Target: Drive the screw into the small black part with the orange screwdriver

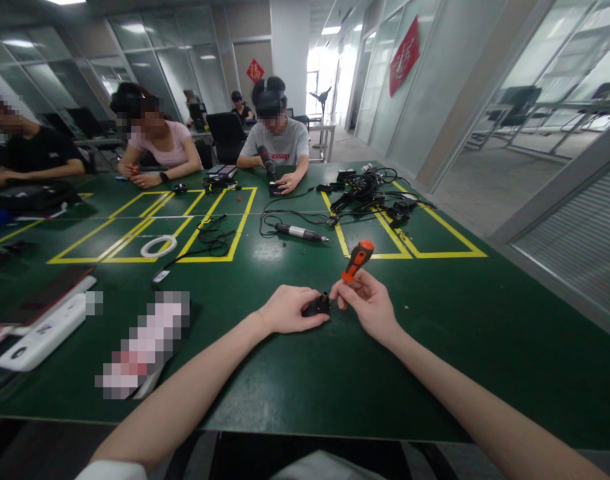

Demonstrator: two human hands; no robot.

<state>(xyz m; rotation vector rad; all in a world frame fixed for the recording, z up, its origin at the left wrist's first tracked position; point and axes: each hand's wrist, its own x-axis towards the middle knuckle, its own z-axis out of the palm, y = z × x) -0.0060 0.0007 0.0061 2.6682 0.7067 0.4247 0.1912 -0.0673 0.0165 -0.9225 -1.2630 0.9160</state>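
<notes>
My left hand (293, 309) is closed around a small black part (323, 304) on the green table, thumb and fingers at its sides. A short dark round piece stands up from the part, and its exact kind is unclear. Just to the right, my right hand (367, 303) holds a screwdriver (358, 259) with an orange and black handle. The handle tilts up and to the right above the fingers. Its shaft and tip cannot be made out. Farther back lies a grey and black pen-shaped electric screwdriver (301, 232) with a cord.
Tangled black cables (365, 190) lie at the back right by yellow tape lines (452, 255). A white ring (159, 247), a power strip (49, 332) and a blurred pink item (149, 340) are on the left. Across the table (265, 373), a co-worker (277, 137) holds a power tool.
</notes>
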